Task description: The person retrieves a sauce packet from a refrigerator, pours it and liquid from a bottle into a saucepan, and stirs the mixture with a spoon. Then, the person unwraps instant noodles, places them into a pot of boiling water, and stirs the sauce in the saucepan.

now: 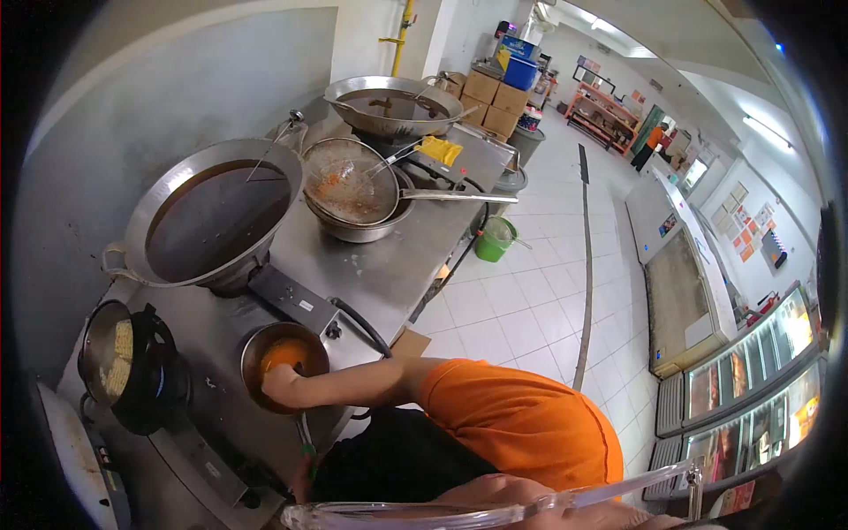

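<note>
My right hand (281, 386) reaches down into a round metal bowl (250, 349) holding orange liquid (284, 353). Its fingers are hidden inside, so their grip does not show. A metal handle (305, 430) with a green part (309, 450) extends from the bowl's lower side. Close to that green part is a small portion of my left hand (301, 484); its fingers are too obscured to read. Left of the bowl, a dark pan (150, 389) contains pale yellow noodle-like blocks (117, 358).
A large wok (141, 212) of dark liquid stands behind the bowl, and another wok (340, 93) is farther back. Between them a long-handled strainer (353, 181) rests over a metal basin (358, 234). A green bucket (495, 243) stands on the floor; another person (652, 146) is far off.
</note>
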The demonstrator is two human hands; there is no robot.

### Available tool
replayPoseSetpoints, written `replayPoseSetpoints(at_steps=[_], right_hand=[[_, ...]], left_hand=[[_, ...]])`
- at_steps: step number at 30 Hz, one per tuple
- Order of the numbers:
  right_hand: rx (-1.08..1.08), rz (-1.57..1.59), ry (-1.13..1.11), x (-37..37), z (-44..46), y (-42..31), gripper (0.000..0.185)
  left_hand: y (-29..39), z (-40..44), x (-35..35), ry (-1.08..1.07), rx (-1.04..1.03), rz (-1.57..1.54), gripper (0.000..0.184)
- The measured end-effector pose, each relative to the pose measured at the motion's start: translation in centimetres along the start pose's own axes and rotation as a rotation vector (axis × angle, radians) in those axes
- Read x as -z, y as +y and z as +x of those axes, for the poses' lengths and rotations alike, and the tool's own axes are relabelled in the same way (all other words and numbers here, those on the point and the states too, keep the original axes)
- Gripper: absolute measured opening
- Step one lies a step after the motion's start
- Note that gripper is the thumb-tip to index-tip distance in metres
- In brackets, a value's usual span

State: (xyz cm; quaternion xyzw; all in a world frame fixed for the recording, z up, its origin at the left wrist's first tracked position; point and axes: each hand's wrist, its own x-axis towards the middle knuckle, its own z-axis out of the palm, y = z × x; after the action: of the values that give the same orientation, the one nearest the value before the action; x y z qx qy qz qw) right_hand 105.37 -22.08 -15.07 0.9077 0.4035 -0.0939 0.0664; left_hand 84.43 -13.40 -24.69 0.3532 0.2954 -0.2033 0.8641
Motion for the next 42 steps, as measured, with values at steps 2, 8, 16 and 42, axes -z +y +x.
replayPoseSetpoints(at_steps=[2,8,16,42], right_hand=[[-0.06,-0.036,0.008,-0.6,1.3,0.5,0.021],[-0.274,-0.082,-0.337,-2.7,4.4,3.5,0.02],[0.084,-0.22,-0.341,-3.3,1.5,-1.7,0.025],[-0.1,-0.066,0.147,-3.5,0.8,3.4,0.024]], left_hand=[[-0.3,1.0,1.0,0.026,0.018,0.004,0.031],[-2.2,5.9,7.9,-0.057,-0.127,0.343,0.031],[3.1,-0.5,-1.6,-0.168,-0.075,0.454,0.034],[2.3,-5.5,-6.6,0.018,-0.184,0.666,0.039]])
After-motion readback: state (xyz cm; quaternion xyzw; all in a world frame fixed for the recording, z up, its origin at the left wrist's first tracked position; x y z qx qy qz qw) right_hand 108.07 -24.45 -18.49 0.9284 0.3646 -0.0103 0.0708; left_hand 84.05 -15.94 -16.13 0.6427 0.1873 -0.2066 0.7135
